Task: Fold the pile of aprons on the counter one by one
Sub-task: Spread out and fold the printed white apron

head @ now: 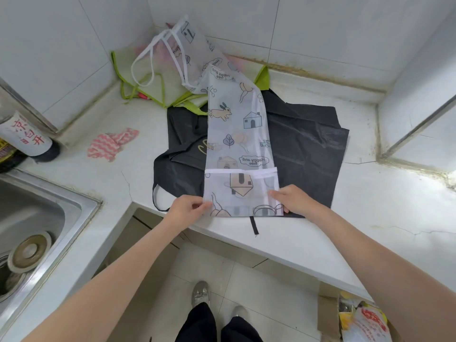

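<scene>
While the translucent printed apron (237,144) lies as a long narrow strip over the black apron (306,144) on the white counter (370,218), we see the left hand (187,206) pinching its near left corner and the right hand (293,198) pinching its near right edge. We judge the thin, slick film could slide off the black fabric, or drag that apron toward the counter's lip, if the next fold is pulled quickly. Its far end still rests on the green-trimmed apron (148,77), which may snag. Printed bubbles read "Happy and free", upside down to us; the bottle (27,134) bears red Chinese characters.
</scene>
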The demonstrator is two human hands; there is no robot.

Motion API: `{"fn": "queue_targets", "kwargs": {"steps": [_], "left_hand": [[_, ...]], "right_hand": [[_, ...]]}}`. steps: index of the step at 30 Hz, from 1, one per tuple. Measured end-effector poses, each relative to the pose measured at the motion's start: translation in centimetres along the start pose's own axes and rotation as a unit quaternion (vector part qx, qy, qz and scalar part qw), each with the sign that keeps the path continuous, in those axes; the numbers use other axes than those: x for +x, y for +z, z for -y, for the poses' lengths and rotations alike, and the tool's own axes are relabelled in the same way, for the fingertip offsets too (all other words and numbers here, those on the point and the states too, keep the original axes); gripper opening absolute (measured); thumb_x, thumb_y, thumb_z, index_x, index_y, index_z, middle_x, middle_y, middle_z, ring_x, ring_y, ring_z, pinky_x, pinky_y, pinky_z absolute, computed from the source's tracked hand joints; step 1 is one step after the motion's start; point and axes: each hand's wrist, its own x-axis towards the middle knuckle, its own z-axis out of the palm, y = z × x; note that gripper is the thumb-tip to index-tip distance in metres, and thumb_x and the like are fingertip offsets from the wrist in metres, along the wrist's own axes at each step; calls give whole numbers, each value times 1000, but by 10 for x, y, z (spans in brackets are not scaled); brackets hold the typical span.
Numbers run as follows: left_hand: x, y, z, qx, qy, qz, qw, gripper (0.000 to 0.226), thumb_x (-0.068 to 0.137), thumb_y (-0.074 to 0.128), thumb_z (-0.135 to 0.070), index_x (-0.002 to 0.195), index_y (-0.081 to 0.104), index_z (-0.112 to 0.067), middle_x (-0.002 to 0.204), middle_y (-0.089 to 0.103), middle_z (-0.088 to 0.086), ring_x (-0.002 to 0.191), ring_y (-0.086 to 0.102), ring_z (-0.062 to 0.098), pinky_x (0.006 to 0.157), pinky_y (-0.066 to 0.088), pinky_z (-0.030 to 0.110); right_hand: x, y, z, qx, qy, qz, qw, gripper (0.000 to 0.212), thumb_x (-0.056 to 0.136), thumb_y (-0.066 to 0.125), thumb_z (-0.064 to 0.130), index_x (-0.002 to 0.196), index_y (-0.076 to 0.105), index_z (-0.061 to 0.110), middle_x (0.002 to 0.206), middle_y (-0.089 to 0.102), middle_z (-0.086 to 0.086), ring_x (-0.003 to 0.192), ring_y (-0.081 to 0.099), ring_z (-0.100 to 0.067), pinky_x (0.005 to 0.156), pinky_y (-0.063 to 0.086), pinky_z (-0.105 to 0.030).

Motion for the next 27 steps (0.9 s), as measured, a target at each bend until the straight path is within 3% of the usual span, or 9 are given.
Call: {"fn": "queue_targets", "kwargs": {"steps": [3, 7, 10, 13, 16, 18, 21, 24, 27], "left_hand": [[7, -1, -10, -10, -30, 21, 999, 41, 94, 47, -45, 83, 66, -11, 76, 61, 0, 72, 54, 17, 65, 41, 27], [13, 4, -19, 46, -91, -12, 995, 51, 98, 43, -36, 54, 34, -12, 54, 34, 2, 51, 34, 15, 50, 24, 26], [10, 4, -31, 168, -97, -50, 980, 36, 98, 39, -30, 73, 53, -8, 65, 51, 4, 65, 52, 23, 59, 35, 27], [9, 4, -37, 440, 29, -155, 884, 37, 88, 57, -34, 117, 48, -13, 96, 61, 4, 92, 54, 25, 80, 37, 34], [12, 16, -38, 458, 282, -149, 830, 75, 73, 68, -49, 133, 39, -16, 127, 53, 14, 114, 49, 33, 93, 38, 45], [15, 28, -35, 481, 269, 27, 834, 83, 87, 40, -65, 150, 8, -22, 155, 13, 17, 140, 17, 39, 110, 21, 56], [21, 31, -27, 505, 200, 117, 831, 84, 81, 6, -76, 148, -14, -30, 157, -14, 8, 143, -8, 36, 115, 2, 54], [19, 16, -30, 467, 222, 121, 848, 83, 79, 11, -66, 150, -3, -26, 158, -1, 6, 144, 4, 30, 115, 7, 43], [24, -9, -30, 258, 181, 98, 944, 56, 90, 54, -31, 142, 36, -19, 143, 43, 5, 131, 40, 23, 104, 30, 28]], "right_hand": [[6, 5, 8, -47, 21, -19, 999, 49, 101, 37, 34, 57, 32, 13, 51, 46, -5, 49, 49, -17, 54, 34, -24], [4, 9, 16, -96, 42, -46, 993, 42, 100, 33, 23, 60, 36, 12, 53, 50, -5, 50, 51, -16, 53, 36, -25], [4, 9, 18, -81, 72, -59, 992, 39, 97, 32, 19, 60, 40, 11, 55, 52, -6, 51, 52, -17, 51, 33, -24], [5, 9, 17, -64, 80, -65, 993, 38, 96, 31, 19, 60, 39, 11, 58, 51, -7, 52, 51, -17, 50, 33, -23], [5, 12, 14, -67, 87, -75, 991, 35, 97, 34, 22, 65, 41, 10, 66, 53, -9, 65, 59, -26, 54, 37, -27], [-5, 13, 15, -144, 43, -125, 981, 20, 95, 43, 25, 89, 47, 6, 89, 56, -13, 92, 59, -32, 68, 42, -31], [-20, 11, 16, -363, -165, -115, 910, 79, 84, 60, 45, 145, 22, 11, 145, 26, -12, 134, 23, -29, 108, 29, -41], [-19, 11, 11, -410, -184, 72, 890, 105, 81, 60, 56, 150, -10, 19, 156, -22, 0, 143, -20, -22, 118, -7, -41], [-8, -4, 6, -334, -160, 105, 923, 95, 84, 64, 38, 152, 0, 18, 159, -5, 2, 146, -4, -15, 117, 6, -30]]}}
